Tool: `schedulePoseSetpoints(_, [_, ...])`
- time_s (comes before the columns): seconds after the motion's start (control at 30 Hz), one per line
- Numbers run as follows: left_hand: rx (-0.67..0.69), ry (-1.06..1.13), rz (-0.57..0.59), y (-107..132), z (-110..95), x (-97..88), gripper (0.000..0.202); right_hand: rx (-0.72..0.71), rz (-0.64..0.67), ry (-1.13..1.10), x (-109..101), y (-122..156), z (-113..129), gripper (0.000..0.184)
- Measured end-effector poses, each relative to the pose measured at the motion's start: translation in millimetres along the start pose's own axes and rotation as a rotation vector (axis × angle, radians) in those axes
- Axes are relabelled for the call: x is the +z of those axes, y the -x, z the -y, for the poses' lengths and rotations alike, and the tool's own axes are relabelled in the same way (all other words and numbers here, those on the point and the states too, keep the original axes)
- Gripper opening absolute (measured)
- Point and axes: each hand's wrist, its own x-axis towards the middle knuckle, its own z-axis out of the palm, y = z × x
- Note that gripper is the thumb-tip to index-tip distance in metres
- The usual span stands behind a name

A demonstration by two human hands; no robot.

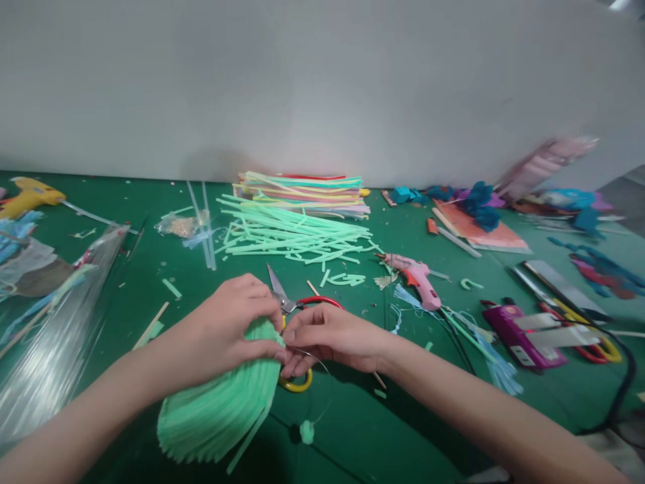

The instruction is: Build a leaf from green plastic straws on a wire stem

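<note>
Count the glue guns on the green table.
2: a yellow glue gun at the picture's left edge and a pink glue gun right of the loose green strips. Clutter could hide others.

1. Hidden partly under left hand [246,323]: green strip bundle [216,410].
2. Covered partly by right hand [322,336]: red-and-yellow-handled scissors [288,306].
3. Cut off at left edge: yellow glue gun [33,195].
4. Blurred: pink wrapped roll [547,167] at far right.
5. Too fine to trace fully: thin wire [311,355].

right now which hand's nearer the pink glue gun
Right. In view, the right hand is below-left of the pink glue gun; the left hand, on the green bundle, is farther left.
</note>
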Motion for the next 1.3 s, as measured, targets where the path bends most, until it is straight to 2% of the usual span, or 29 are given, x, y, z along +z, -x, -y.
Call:
schedulePoseSetpoints(0.13, [-0.037, 0.014, 0.04, -2.6, -0.4, 0.9, 0.019, -0.077, -0.086, 0.087, 1.9, -1.4, -1.2, 0.028])
schedulePoseSetpoints(0.3, [-0.113, 0.019, 0.159, -11.1, 3.2, -2.0, 0.02, -0.132, -0.187, 0.121, 5.8, -4.3, -5.3, 0.026])
schedulePoseSetpoints(0.43, [-0.116, 0.018, 0.168, -15.9, 7.5, 1.3, 0.019, -0.16, -0.241, 0.145, 5.0, -5.5, -8.6, 0.021])
schedulePoseSetpoints(0.5, [-0.096, -0.02, 0.096, -14.1, 7.1, 5.4, 0.023, -0.173, -0.261, 0.159, 3.8, -5.2, -11.0, 0.021])
schedulePoseSetpoints(0.6, [-0.069, -0.144, -0.147, -2.5, 1.2, 12.1, 0.031, -0.21, -0.321, 0.134, 2.5, -2.6, -15.8, 0.027])
schedulePoseSetpoints(0.67, [-0.089, -0.214, -0.307, 11.6, -3.4, 16.2, 0.026, -0.245, -0.377, 0.08, 2.2, 1.2, -18.7, 0.031])
schedulePoseSetpoints(0.73, [-0.103, -0.224, -0.396, 29.7, -5.2, 20.3, 0.021, -0.265, -0.422, 0.028, 2.1, 6.0, -20.7, 0.033])
schedulePoseSetpoints(0.8, [-0.118, -0.196, -0.439, 50.2, -2.6, 24.9, 0.018, -0.267, -0.449, 0.013, 1.9, 10.9, -21.7, 0.032])
schedulePoseSetpoints(0.97, [-0.335, -0.133, -0.435, 97.1, 9.6, 41.9, 0.017, -0.245, -0.47, 0.049, 0.2, 17.7, -21.9, 0.031])
schedulePoseSetpoints(1.03, [-0.332, -0.134, -0.447, 106.3, 8.4, 51.2, 0.017, -0.224, -0.452, 0.064, -0.3, 18.2, -22.1, 0.032])
schedulePoseSetpoints(1.1, [-0.249, -0.152, -0.442, 107.4, 2.7, 61.0, 0.017, -0.208, -0.425, 0.1, -0.6, 17.7, -22.8, 0.033])
schedulePoseSetpoints(1.2, [-0.145, -0.217, -0.393, 96.8, -8.6, 74.6, 0.014, -0.192, -0.401, 0.166, -1.3, 15.6, -25.3, 0.033])
schedulePoseSetpoints(1.3, [-0.091, -0.383, -0.428, 82.9, -15.3, 84.6, 0.014, -0.178, -0.411, 0.296, -2.1, 13.7, -29.3, 0.028])
